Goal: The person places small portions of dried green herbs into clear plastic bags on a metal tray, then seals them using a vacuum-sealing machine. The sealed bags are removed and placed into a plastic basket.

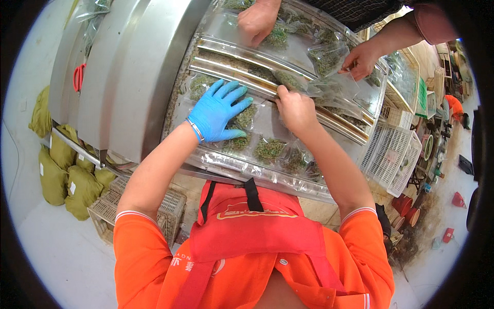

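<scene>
My left hand [218, 112], in a blue glove, lies palm down with its fingers spread. It rests on clear plastic bags of green peppercorn clusters [244, 117]. My bare right hand [296, 109] is curled at the near metal sealing bar [235, 79]; whatever its fingertips pinch is hidden. More filled bags [270, 148] lie along the near side of the steel bed [266, 116], which looks like that of a vacuum packing machine. Past the bars, a co-worker's hand [259, 21] is near a bag [277, 36], and their other hand [359, 61] pinches a bag's edge [328, 58].
A large stainless steel cover [127, 69] stands at the left, with red-handled scissors [79, 77] on it. Stuffed green sacks [81, 189] and plastic crates [166, 208] are on the floor below. White crates [393, 154] stand at the right, and another person [453, 108] is farther off.
</scene>
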The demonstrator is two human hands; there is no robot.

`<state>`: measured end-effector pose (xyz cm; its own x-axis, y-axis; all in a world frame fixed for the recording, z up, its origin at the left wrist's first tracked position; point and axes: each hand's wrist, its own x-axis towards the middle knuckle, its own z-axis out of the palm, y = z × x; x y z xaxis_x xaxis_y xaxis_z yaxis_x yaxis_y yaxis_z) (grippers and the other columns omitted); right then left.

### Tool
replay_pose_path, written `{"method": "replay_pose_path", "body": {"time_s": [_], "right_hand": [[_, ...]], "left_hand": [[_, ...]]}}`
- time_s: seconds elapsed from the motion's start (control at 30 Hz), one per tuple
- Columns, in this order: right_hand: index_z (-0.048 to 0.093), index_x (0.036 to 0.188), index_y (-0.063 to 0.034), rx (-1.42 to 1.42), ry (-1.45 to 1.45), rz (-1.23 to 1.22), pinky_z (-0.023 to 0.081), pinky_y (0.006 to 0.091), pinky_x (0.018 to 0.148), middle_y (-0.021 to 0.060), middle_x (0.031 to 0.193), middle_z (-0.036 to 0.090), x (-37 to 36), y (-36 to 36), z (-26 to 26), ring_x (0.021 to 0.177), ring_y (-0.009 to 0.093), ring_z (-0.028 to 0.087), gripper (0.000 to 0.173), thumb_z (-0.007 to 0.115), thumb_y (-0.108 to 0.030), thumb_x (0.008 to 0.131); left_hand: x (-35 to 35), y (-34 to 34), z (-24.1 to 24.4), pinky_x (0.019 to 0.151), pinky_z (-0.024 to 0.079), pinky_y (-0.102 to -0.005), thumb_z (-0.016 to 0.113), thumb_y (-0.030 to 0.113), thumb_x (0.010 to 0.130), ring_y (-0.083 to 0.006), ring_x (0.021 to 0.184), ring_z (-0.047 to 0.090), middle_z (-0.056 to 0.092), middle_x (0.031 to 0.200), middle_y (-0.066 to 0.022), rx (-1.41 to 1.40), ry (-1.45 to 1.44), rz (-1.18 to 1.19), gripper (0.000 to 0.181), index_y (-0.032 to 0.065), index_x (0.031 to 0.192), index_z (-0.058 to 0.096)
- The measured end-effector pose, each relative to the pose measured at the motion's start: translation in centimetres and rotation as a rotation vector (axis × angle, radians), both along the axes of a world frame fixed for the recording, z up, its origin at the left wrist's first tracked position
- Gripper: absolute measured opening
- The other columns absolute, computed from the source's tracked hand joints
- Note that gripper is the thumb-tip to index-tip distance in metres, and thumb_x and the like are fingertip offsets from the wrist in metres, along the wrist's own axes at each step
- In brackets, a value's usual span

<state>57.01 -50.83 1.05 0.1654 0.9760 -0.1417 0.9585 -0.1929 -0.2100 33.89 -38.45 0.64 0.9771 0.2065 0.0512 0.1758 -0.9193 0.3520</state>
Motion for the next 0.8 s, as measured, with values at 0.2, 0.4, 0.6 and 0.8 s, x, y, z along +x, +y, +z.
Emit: {"method": "replay_pose_path", "body": {"time_s": [0.2, 0.4, 0.6, 0.8], "right_hand": [[0.059, 0.092, -0.0055, 0.061, -0.055, -0.036, 0.059, 0.0475, 0.065, 0.0165, 0.079, 0.073, 1.0, 0.4, -0.7, 0.074, 0.036, 0.073, 0.008, 0.06, -0.01, 0.086], [0.054, 0.11, -0.0076, 0.133, 0.213, -0.189, 0.054, 0.0484, 0.062, 0.015, 0.072, 0.068, 0.0, -2.6, 3.4, 0.065, 0.037, 0.068, 0.026, 0.066, -0.025, 0.095], [0.056, 0.11, -0.0097, 0.335, 0.304, -0.379, 0.051, 0.0459, 0.059, 0.0156, 0.07, 0.066, 1.2, -2.8, 3.8, 0.066, 0.039, 0.066, 0.02, 0.066, -0.019, 0.096], [0.063, 0.103, -0.012, 0.418, 0.422, -0.115, 0.052, 0.0427, 0.06, 0.0125, 0.089, 0.069, 1.1, -5.6, 6.1, 0.074, 0.037, 0.066, 0.012, 0.067, -0.012, 0.093]], "left_hand": [[0.5, -0.4, 0.2, 0.117, 0.031, -0.0558, 0.07, 0.051, 0.083, -0.0419, 0.137, 0.042, 0.049, 0.147, -0.0168, 0.078, 0.135, 0.051, 0.066, 0.0235, 0.142, 0.057], [1.6, -1.1, -1.3, 0.117, 0.033, -0.0546, 0.079, 0.039, 0.077, -0.0424, 0.138, 0.042, 0.05, 0.145, -0.0169, 0.057, 0.022, 0.163, 0.067, 0.0206, 0.139, 0.059], [2.7, -1.2, 1.4, 0.115, 0.038, -0.0512, 0.081, 0.034, 0.08, -0.04, 0.135, 0.048, 0.053, 0.144, -0.0171, -0.091, 0.0, 0.232, 0.063, 0.0146, 0.136, 0.06], [7.4, -3.7, 4.2, 0.1, 0.05, -0.0384, 0.081, 0.014, 0.082, -0.0312, 0.118, 0.063, 0.066, 0.13, -0.0132, -0.411, -0.531, 0.35, 0.048, 0.0058, 0.127, 0.066]]}}
